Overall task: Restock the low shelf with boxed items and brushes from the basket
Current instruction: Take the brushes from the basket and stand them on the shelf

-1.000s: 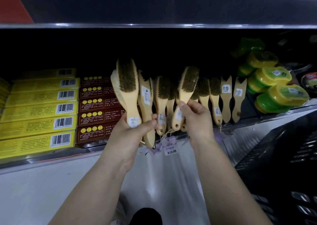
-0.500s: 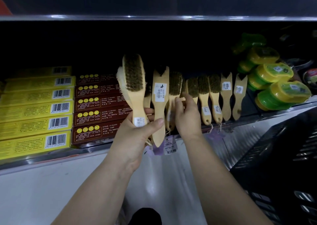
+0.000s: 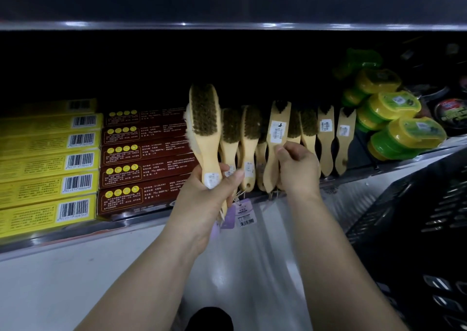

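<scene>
Shifted right, labelled brush (image 3: 277,132) — pinched by right hand (image 3: 298,170); left hand (image 3: 205,200) grips upright brush (image 3: 204,118) beside it.

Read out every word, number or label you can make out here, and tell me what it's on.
"70g": on the brown boxes, amid small print otherwise unreadable.
Barcodes on the yellow boxes: digits too blurred to read.
White stickers on the brushes: too small to read.
Barcode on the hanging tag: too small to read.
Labels on the green-and-yellow tubs: blurred.
</scene>
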`<act>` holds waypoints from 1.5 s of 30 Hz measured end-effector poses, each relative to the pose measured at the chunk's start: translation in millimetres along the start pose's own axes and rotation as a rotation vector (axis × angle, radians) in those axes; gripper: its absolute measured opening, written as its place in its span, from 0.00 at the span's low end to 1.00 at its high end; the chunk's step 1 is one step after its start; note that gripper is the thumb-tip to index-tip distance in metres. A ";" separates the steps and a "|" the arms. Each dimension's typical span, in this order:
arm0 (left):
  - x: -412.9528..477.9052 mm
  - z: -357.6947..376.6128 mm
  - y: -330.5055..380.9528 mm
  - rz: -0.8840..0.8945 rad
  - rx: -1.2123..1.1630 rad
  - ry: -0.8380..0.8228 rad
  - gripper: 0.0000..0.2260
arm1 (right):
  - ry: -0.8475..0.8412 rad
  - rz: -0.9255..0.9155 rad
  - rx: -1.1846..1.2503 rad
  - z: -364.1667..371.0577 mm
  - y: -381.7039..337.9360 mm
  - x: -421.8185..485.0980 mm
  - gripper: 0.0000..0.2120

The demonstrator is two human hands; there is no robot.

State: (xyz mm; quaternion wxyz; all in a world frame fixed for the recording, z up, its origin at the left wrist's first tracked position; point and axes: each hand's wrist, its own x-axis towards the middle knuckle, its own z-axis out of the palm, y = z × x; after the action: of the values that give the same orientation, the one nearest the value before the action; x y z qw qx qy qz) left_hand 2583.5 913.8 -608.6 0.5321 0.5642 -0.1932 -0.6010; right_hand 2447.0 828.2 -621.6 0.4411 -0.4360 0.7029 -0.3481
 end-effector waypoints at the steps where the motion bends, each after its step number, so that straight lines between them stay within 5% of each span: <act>1: -1.3 1.3 0.1 -0.003 0.000 -0.003 0.11 | -0.020 -0.007 -0.026 3.6 1.5 4.9 0.11; 6: 0.5 2.5 -3.2 0.014 0.046 0.022 0.20 | -0.053 -0.110 -0.182 18.0 8.6 15.4 0.07; 12: 1.6 4.6 -4.0 -0.042 0.001 0.009 0.09 | -0.046 -0.157 -0.206 18.4 7.4 14.0 0.22; 27: 2.6 11.0 -2.1 -0.066 -0.088 -0.082 0.10 | -0.008 -0.189 -0.333 17.6 4.3 12.3 0.24; 30: 8.4 12.6 -3.7 -0.046 -0.023 -0.070 0.11 | 0.039 -0.283 -0.246 10.9 -2.9 -4.0 0.19; 36: 17.7 34.0 -8.5 0.061 0.167 -0.154 0.08 | -0.292 -0.192 0.226 -2.9 -13.9 -35.2 0.09; 39: 23.7 45.3 -10.0 0.047 0.174 -0.138 0.05 | -0.109 -0.094 0.347 -17.6 -14.5 -19.7 0.06; 42: 35.9 48.0 -10.7 -0.014 0.178 -0.081 0.05 | 0.163 -0.023 0.201 -26.6 -13.3 7.1 0.08; 45: 41.1 52.9 -15.1 -0.042 0.196 -0.123 0.08 | 0.130 -0.002 0.019 -17.9 -6.9 21.7 0.09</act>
State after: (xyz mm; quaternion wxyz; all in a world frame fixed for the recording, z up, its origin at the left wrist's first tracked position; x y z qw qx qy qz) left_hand 2538.7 864.5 -625.3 0.4487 0.5794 -0.2713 -0.6240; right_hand 2427.5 807.5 -615.9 0.3982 -0.4089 0.7265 -0.3827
